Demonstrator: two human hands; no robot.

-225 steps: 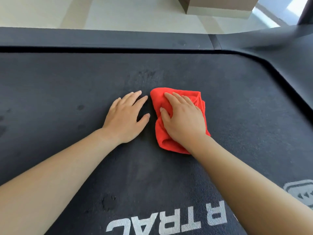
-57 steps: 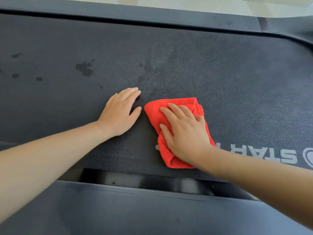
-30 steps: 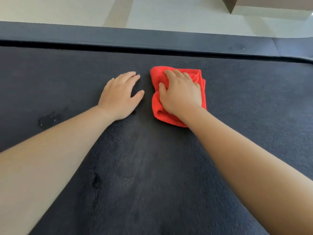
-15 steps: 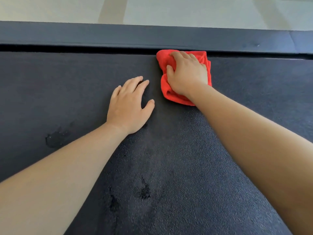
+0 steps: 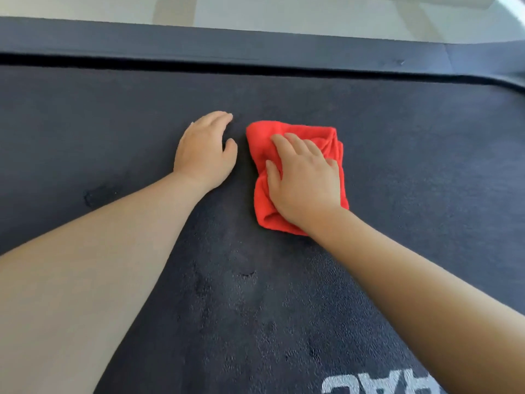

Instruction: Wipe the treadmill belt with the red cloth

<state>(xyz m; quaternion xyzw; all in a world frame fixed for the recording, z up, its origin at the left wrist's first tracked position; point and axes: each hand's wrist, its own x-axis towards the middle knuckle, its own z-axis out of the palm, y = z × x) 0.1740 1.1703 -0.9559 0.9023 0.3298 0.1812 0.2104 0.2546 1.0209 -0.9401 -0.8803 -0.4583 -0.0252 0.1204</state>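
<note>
A person's right hand (image 5: 305,180), fingers spread flat, presses a folded red cloth (image 5: 262,143) onto the dark treadmill belt (image 5: 412,172). The left hand (image 5: 206,153) rests palm-down on the belt just beside it, fingers relaxed. A grey side rail (image 5: 227,44) runs beyond.
</note>
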